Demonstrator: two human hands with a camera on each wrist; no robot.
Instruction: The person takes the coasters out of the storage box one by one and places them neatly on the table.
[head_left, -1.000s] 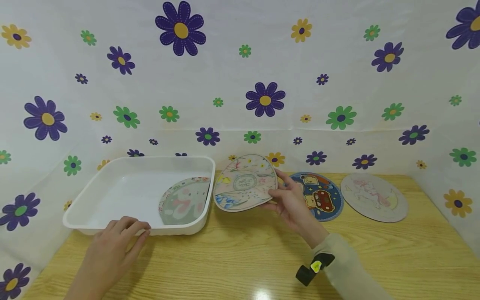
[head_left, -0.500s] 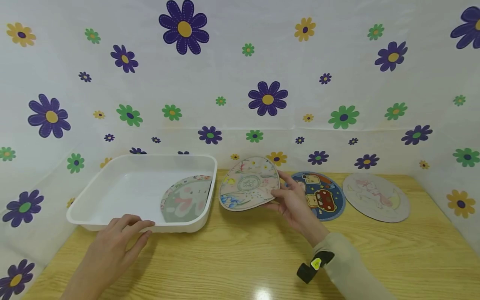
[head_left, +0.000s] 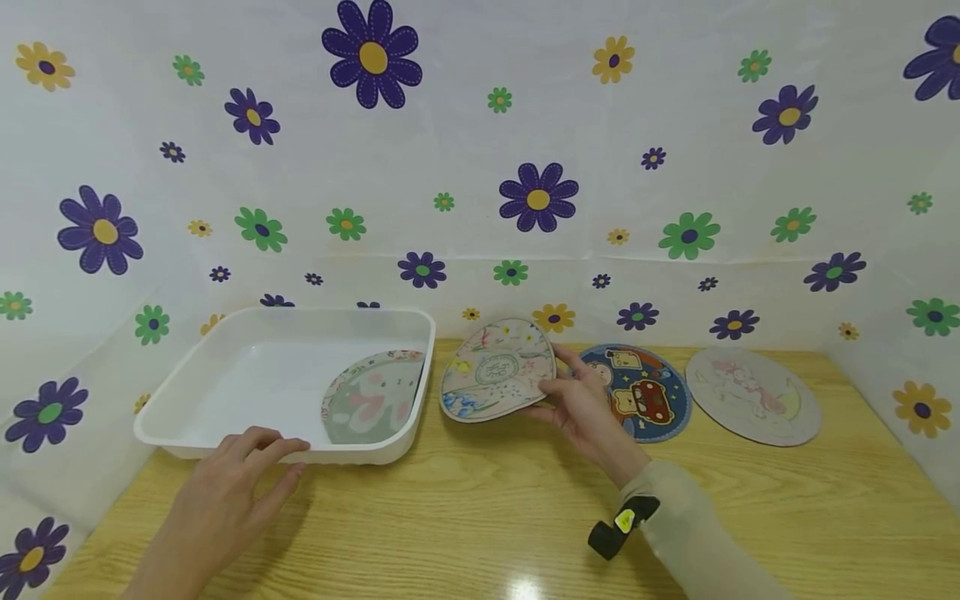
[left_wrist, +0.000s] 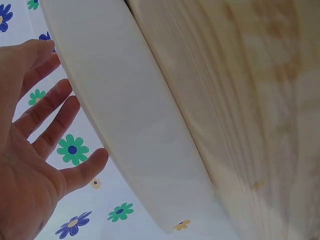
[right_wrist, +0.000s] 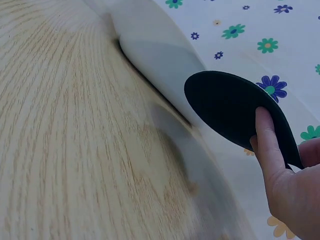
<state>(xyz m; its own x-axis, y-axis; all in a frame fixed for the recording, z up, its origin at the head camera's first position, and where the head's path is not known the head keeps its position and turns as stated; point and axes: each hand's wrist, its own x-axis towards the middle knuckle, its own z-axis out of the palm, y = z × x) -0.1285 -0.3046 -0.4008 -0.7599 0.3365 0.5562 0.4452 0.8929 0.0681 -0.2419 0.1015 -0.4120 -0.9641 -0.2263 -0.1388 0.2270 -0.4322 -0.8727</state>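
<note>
My right hand (head_left: pixel 588 412) pinches the right edge of a round mouse pad (head_left: pixel 495 367) printed with pale pink flowers. It is tilted and slightly bent, raised over the table just right of a white plastic tray (head_left: pixel 356 455). From the right wrist view, the pad's plain black underside (right_wrist: pixel 225 102) shows, with one finger lying along it. My left hand (head_left: pixel 232 487) rests its fingertips on the tray's front rim. The left wrist view has those fingers spread along the tray's edge (left_wrist: pixel 125 100). Inside the tray, on its right side, lies a grey-green rabbit mouse pad (head_left: pixel 367 404).
Behind my right hand, a dark blue bear mouse pad (head_left: pixel 652 404) lies on the wooden table (head_left: pixel 480 517). To its right is a pale unicorn mouse pad (head_left: pixel 753 396), nearly touching it. A white flowered sheet (head_left: pixel 435 108) hangs behind and at both sides.
The held pad has shifted slightly away from the tray and down, and its tilt has changed a little. My left hand stays on the tray rim. The head view has drifted slightly.
</note>
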